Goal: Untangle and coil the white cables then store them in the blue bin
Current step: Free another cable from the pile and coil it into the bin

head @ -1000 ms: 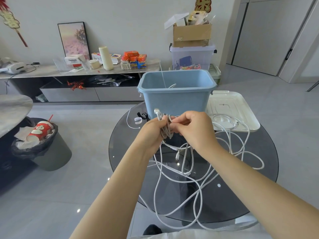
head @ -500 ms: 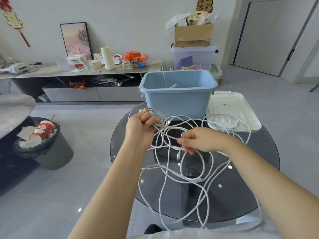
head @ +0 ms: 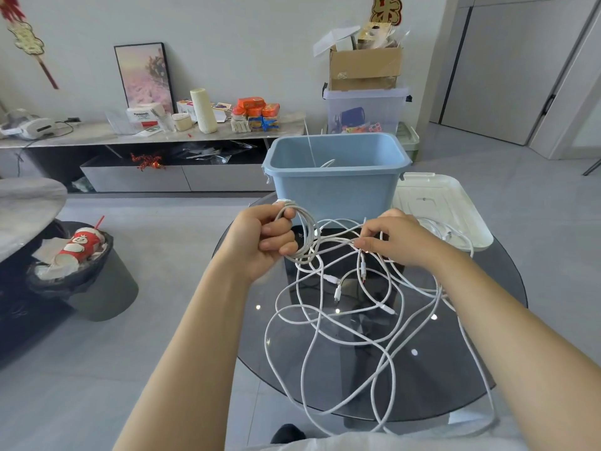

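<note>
A tangle of white cables sprawls over the round dark glass table and hangs off its near edge. My left hand grips a small coil of white cable in curled fingers, just in front of the blue bin. My right hand pinches a strand of the tangle at about the same height, a short way to the right. The blue bin stands at the table's far side, and a bit of white cable shows inside it.
The bin's white lid lies on the table right of the bin, with more cable on it. A lined trash can stands on the floor at left. A low console and stacked boxes line the far wall.
My hands were together on the bunched cable a second ago. They have drawn apart, the left holding a coil, the right out along a strand, and the tangle has spread over the table.
</note>
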A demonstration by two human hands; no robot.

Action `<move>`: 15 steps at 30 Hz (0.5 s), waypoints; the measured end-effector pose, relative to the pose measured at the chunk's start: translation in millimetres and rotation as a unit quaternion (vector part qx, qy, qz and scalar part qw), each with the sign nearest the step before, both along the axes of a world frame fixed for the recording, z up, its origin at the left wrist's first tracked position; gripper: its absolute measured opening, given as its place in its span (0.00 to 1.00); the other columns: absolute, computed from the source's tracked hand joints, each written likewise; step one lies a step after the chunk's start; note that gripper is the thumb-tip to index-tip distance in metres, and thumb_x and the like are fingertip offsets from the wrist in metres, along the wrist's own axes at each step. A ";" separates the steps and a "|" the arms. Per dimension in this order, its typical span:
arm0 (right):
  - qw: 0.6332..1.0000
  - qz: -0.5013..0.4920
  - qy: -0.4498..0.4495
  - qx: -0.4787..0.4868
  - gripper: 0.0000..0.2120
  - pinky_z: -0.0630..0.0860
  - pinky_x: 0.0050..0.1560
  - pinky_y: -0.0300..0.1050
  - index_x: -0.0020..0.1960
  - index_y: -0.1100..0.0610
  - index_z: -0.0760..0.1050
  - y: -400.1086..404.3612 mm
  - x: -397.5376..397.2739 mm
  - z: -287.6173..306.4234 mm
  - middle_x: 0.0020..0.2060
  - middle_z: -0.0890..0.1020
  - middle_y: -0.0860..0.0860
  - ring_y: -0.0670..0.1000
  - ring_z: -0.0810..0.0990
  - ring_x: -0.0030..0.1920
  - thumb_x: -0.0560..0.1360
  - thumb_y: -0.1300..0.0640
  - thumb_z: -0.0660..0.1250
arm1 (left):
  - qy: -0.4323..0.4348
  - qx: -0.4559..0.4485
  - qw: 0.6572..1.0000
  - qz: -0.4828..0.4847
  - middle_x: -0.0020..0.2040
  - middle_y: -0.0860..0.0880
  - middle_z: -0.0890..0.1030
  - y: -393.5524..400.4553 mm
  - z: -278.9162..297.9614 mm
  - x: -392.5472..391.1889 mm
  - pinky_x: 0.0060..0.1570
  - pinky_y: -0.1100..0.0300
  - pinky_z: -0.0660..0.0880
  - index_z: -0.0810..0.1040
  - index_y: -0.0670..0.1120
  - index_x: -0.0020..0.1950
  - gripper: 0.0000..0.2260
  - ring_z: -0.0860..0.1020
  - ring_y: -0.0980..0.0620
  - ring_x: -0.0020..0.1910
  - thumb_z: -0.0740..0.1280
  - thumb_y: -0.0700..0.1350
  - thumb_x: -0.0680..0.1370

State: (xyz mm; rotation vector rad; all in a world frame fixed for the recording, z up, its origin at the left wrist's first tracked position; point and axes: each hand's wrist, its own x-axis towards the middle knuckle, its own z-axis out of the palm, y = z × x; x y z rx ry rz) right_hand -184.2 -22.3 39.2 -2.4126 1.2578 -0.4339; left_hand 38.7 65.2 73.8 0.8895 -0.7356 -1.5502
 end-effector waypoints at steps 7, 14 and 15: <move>0.991 -0.027 0.093 -0.089 0.16 0.52 0.56 0.46 0.44 0.46 0.78 -2.1 5.6 -8.2 0.55 0.76 0.36 0.48 0.61 0.63 0.74 0.36 0.59 | -0.065 0.013 0.998 -0.010 0.19 0.55 0.58 6.8 8.1 9.1 0.21 0.64 0.57 0.69 0.42 0.37 0.12 0.55 0.59 0.15 0.52 0.39 0.79; 0.989 -0.064 -0.127 -0.044 0.11 0.64 0.50 0.43 0.36 0.51 0.82 3.7 12.4 0.5 0.39 0.77 0.46 0.48 0.70 0.48 0.74 0.49 0.68 | -0.204 0.001 0.979 -0.018 0.23 0.53 0.63 2.6 -9.0 -1.4 0.31 0.62 0.70 0.76 0.39 0.45 0.15 0.62 0.56 0.20 0.53 0.43 0.83; 0.983 -0.079 -0.164 -0.013 0.11 0.66 0.44 0.42 0.34 0.53 0.81 6.8 13.9 3.1 0.33 0.77 0.46 0.47 0.72 0.41 0.74 0.51 0.69 | -0.213 -0.004 0.977 -0.026 0.23 0.53 0.65 1.9 -11.2 -3.3 0.32 0.63 0.71 0.76 0.39 0.45 0.15 0.64 0.56 0.22 0.53 0.43 0.83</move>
